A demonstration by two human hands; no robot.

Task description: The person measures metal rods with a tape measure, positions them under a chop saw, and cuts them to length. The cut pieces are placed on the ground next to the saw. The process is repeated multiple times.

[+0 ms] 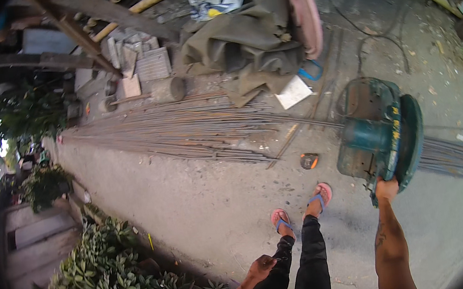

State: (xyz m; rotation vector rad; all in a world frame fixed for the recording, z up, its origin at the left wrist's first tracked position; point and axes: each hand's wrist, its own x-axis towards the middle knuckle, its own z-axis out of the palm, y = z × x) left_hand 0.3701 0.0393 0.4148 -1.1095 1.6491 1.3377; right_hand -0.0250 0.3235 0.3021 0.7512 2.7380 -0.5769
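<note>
My right hand [387, 189] is wrapped round the handle of a green chop saw [370, 131] standing on the concrete at my right. Its round guard and disc face right. Long thin steel bars [194, 129] run in from the left, and a few reach under the saw. More cut bars [455, 157] lie together on the saw's right side. Beside my left knee, my left hand [261, 268] has its fingers curled; whether anything is in them is hidden. A black and orange tape measure [309, 161] lies on the ground between my feet and the bars.
A dark tarp [246, 42] is heaped at the back, with a pink round piece [302, 10] against it. Stacked tiles [152, 65] and a concrete cylinder [169, 89] stand back left. A white square sheet [294, 92] touches the tarp. Leafy plants [126, 277] line the left.
</note>
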